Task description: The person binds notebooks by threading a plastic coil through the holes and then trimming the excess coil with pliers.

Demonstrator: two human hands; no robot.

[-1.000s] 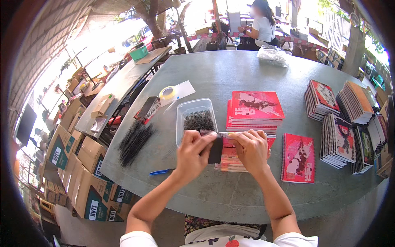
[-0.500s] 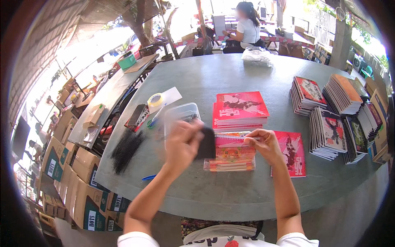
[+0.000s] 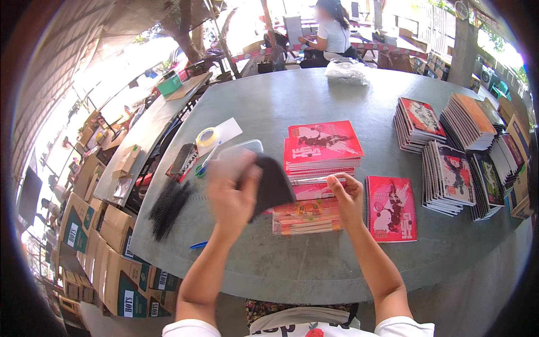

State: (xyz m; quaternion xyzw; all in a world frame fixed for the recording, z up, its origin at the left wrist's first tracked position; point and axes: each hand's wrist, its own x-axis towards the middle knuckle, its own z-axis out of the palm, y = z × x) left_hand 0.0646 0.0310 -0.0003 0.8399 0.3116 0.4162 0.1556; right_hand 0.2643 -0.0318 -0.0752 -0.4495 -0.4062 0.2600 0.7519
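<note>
My right hand (image 3: 349, 196) pinches the end of a thin notebook (image 3: 311, 180), which is held edge-up with a narrow pale strip showing. At the notebook's other end, my left hand (image 3: 234, 194) is against a dark, flat sheet-like piece (image 3: 273, 188); motion smears its fingers, so their grip is unclear. A faint thin spiral coil (image 3: 197, 197) sticks out left of that hand. Beneath the hands lies a clear-wrapped orange and pink bundle (image 3: 306, 216). Just beyond sits a stack of red notebooks (image 3: 324, 140), with one red spiral notebook (image 3: 391, 209) lying at the right.
A clear plastic tub (image 3: 241, 147) stands partly behind my left hand. Black spiral coils (image 3: 170, 208), a tape roll (image 3: 206, 136), a dark phone-like object (image 3: 183, 159) and a blue pen (image 3: 199, 245) lie leftward. Stacked notebooks (image 3: 447, 173) stand right. A person (image 3: 332, 36) sits beyond.
My left hand has shifted slightly left and up, and more of the dark piece shows, now tilted. My right hand keeps its pinch on the notebook. The whole view has shifted a little.
</note>
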